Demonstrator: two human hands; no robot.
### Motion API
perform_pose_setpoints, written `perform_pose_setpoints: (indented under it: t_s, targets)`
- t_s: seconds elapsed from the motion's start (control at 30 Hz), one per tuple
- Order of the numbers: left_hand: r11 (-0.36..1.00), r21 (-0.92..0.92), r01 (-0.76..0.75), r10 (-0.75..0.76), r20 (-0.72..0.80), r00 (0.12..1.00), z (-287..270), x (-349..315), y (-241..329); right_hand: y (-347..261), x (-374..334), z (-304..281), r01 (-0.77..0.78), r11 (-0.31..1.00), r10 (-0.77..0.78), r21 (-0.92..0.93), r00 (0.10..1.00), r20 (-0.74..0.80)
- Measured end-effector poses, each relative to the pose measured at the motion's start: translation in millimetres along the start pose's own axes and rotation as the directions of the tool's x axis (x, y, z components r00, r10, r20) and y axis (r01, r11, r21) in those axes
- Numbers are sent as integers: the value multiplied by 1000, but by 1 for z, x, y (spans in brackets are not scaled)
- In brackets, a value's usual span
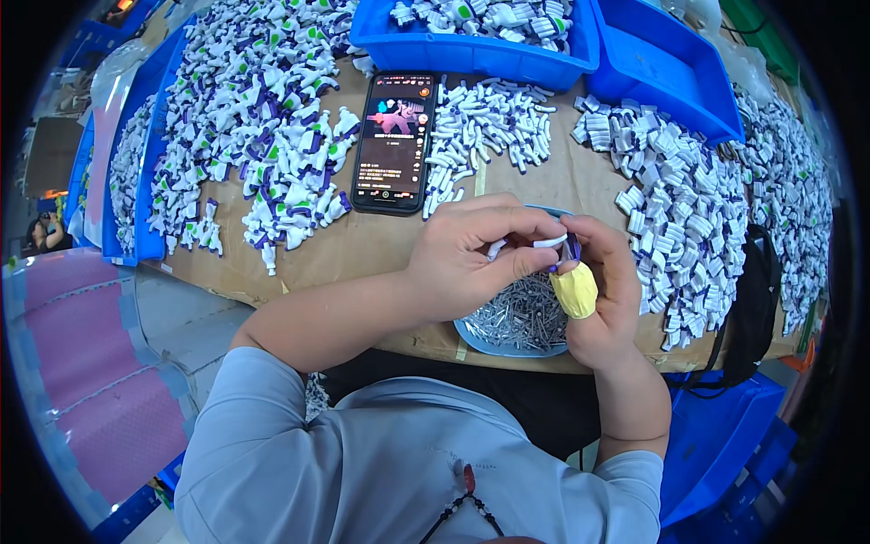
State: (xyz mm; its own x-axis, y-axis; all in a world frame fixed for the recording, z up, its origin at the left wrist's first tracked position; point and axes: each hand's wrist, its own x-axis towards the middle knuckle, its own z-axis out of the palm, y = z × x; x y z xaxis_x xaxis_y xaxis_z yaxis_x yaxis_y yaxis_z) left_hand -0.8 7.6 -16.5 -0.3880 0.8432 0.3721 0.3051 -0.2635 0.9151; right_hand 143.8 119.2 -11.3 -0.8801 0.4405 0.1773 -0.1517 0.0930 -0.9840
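At the far left, a blue bin is holding white pieces, its walls presumably keeping them from spilling. Beside it, a heap of white, purple and green figure-like pieces is spreading over the brown-covered table, loose enough for picking singly. Next, a phone is lying face up with its screen lit, probably so that it can be seen from the seat. Beyond it, a long blue tub is holding more pieces, while slim white pieces are lying in their own patch, likely keeping the kinds apart.

The left hand is curling palm inward and narrowing its thumb and forefinger around a small white piece, seemingly steadying it; another pale piece is showing inside its curl. Both hands are meeting above a light-blue bowl of metal pins, so anything dropped would probably be landing there. The right hand is closing its fingertips on a purple piece right against the white one; whether they are joined is staying hidden. A yellow wrap is covering its thumb, perhaps as padding.

Farther right, ribbed white-and-purple pieces are forming a separate heap.
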Motion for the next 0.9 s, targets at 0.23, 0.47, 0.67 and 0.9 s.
perform_pose_setpoints:
  t_s: [0.23, 0.47, 0.67, 0.9]
  targets:
    - [794, -531, 296, -288, 100, 952, 6, -2, 4, 0, 0, 3, 43, 995, -37, 88, 997, -63]
    - [950, -289, 120, -112, 43, 993, 7, -4, -1, 0, 0, 1, 21, 993, -14, 118, 998, -54]
    - [1000, -7, 19, -19, 46, 999, 3, -2, 6, 1, 0, -1, 7, 994, -4, 111, 999, -35]
    - [758, -559, 336, -286, 178, 942, -2, 3, 9, 0, 4, -13, -178, 923, 153, 340, 983, 99]
